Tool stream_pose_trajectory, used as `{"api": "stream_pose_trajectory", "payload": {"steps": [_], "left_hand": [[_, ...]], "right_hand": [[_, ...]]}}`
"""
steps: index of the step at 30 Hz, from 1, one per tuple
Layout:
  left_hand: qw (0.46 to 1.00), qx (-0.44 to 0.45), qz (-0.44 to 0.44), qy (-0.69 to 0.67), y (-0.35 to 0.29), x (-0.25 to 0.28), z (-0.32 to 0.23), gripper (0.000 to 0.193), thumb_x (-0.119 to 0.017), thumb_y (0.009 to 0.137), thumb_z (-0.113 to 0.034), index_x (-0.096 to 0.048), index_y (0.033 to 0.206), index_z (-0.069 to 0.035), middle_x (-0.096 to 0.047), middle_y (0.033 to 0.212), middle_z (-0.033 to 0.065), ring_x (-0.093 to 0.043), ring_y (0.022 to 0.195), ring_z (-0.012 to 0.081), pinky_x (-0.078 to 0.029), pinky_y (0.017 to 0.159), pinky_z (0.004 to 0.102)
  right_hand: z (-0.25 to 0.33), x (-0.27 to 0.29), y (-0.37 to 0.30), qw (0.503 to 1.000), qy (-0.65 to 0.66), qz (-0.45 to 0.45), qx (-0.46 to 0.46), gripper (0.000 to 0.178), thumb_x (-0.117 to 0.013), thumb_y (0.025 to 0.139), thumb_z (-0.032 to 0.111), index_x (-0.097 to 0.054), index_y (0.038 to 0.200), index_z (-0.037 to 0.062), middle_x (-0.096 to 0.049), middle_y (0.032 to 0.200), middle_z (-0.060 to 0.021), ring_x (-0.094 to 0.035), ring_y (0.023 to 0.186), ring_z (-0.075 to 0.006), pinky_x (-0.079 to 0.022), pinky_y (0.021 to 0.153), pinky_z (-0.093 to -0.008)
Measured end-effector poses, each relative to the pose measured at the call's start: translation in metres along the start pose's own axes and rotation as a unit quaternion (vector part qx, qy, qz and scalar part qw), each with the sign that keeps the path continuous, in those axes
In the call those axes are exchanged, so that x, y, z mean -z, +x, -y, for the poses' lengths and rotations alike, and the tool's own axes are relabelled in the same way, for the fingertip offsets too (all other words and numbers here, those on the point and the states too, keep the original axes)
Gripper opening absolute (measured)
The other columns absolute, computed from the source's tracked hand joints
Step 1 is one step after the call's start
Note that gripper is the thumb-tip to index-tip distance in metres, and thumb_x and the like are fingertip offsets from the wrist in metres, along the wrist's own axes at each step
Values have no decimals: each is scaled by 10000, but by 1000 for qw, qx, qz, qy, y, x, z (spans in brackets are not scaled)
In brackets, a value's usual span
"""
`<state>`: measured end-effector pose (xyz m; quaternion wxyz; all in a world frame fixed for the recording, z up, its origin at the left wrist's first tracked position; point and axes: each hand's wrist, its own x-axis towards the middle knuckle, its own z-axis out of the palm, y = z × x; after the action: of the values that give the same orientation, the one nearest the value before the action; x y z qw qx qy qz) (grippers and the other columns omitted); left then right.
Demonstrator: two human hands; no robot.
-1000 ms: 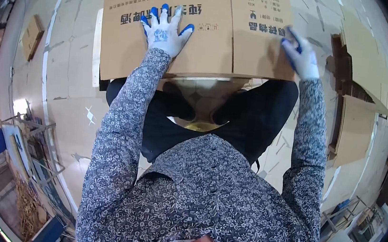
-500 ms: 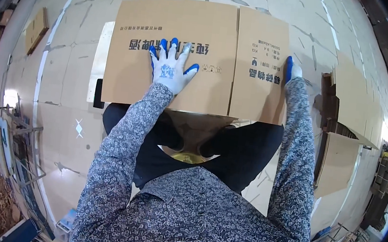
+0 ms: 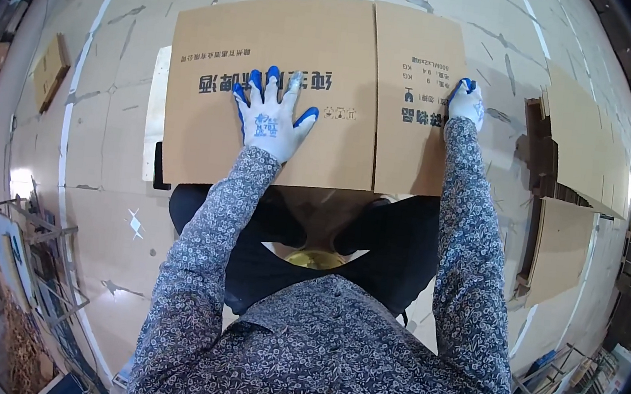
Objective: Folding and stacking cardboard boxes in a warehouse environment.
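Here, a flattened cardboard box (image 3: pixel 296 94) lies across the upper centre of the frame; the left hand (image 3: pixel 272 118) presses it with fingers spread, grasping nothing; the right hand (image 3: pixel 466 103) curls over its right edge. By its look the box is not yet erected; more flat cartons (image 3: pixel 573 187) lie at right.

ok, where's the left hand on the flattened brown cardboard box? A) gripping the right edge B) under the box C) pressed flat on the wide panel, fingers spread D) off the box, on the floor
C: the left hand lies palm-down with fingers spread on the wide panel of the flattened brown cardboard box, while the right hand grips its right edge.
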<state>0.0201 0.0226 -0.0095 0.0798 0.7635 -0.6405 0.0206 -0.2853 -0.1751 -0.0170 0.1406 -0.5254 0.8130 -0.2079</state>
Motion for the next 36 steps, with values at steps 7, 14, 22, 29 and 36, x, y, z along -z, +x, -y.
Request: {"api": "stream_pose_trajectory", "payload": {"steps": [7, 14, 22, 29, 36], "left_hand": [[1000, 9, -9, 4, -2, -4, 7, 710, -534, 895, -549, -349, 1494, -217, -290, 1538, 197, -192, 1429, 442, -54, 1127, 659], [1000, -11, -5, -6, 2, -8, 4, 703, -542, 898, -550, -366, 1485, -206, -295, 1531, 206, -202, 1421, 452, -56, 1129, 658], [996, -33, -70, 37, -4, -25, 12, 717, -500, 902, -611, -364, 1484, -214, -298, 1530, 200, -217, 1415, 452, -57, 1118, 679], [990, -73, -80, -87, -7, 15, -2, 599, -476, 944, -478, -433, 1406, -99, -422, 1437, 199, -348, 1350, 385, -237, 1098, 594], [990, -108, -67, -62, 32, 3, -45, 636, -538, 904, -448, -411, 1445, -140, -364, 1502, 180, -273, 1398, 432, -139, 1127, 630]], "right_hand": [[35, 20, -110, 892, -146, -24, 428, 650, -577, 892, 513, -403, 1462, 255, -343, 1510, -162, -254, 1408, -431, -163, 1120, -629], [19, 6, -115, 863, -181, 26, 470, 587, -535, 929, 487, -391, 1467, 302, -340, 1515, -165, -260, 1408, -431, -122, 1133, -632], [22, 11, -119, 885, -100, 109, 441, 806, -683, 795, 542, -370, 1474, 242, -273, 1547, -192, -218, 1429, -445, -128, 1087, -723], [14, -2, -113, 861, -163, 19, 482, 628, -559, 898, 510, -396, 1461, 285, -329, 1520, -179, -274, 1400, -439, -160, 1106, -661], [18, -1, -116, 875, -173, 36, 451, 610, -502, 915, 549, -388, 1463, 308, -317, 1537, -144, -249, 1420, -420, -94, 1121, -665]]}}
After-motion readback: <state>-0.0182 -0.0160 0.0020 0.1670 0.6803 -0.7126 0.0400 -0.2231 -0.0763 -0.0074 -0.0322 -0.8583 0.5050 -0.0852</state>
